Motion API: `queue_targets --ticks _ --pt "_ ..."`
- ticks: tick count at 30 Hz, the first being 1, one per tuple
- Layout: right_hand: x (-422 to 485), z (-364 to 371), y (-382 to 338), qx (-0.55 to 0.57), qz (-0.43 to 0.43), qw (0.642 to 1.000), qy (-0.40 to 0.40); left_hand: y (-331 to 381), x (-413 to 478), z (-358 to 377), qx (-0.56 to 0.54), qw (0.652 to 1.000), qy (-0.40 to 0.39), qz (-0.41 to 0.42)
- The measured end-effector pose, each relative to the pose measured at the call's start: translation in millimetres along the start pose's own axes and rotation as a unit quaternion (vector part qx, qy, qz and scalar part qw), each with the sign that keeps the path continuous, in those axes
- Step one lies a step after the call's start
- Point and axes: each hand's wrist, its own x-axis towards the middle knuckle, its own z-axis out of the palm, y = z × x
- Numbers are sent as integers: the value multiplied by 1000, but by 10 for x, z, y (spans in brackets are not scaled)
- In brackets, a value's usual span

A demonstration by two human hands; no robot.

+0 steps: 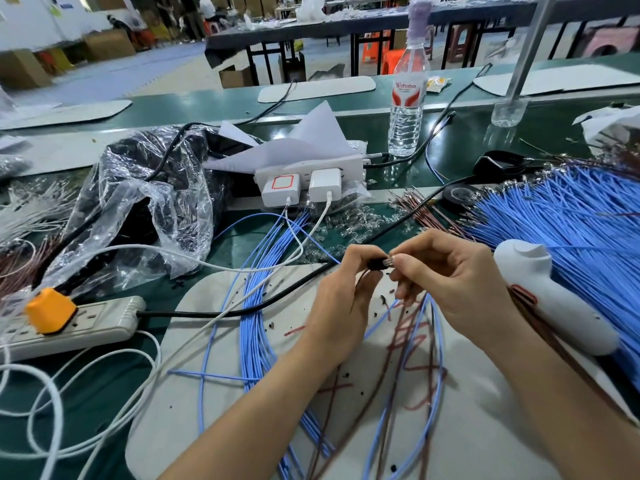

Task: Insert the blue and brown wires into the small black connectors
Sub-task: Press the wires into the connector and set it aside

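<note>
The connector (375,264) is mostly buried, pinched between the fingertips of the left hand (341,299) and right hand (450,282). Whether any wire end sits inside it I can't tell. The blue bundle (571,216) runs off the right edge and the power strip (104,320) off the left. The people (207,6) at the top of the frame are a blur.

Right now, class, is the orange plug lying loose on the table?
No, the orange plug is pushed into the grey power strip.
</note>
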Motion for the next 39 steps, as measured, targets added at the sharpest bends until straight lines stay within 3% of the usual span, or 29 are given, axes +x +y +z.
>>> queue_targets --ticks 3,6,16,23,34,39 --pt "-9 -9 31 -121 -49 991 11 -8 2 -2 21 1000 15 8" --pt "1 -47 44 -147 -38 988 -1 -23 -6 -2 34 999 13 12" --pt "43 -112 -1 84 94 992 -13 5 -8 -2 37 999 9 21" --pt "51 -131 34 48 88 994 -40 -29 -7 1 24 1000 13 13" --pt "59 -144 60 168 211 962 -45 -44 -6 12 69 997 -11 33" --pt "57 -139 79 182 213 959 -48 -68 -15 8 52 998 6 25"
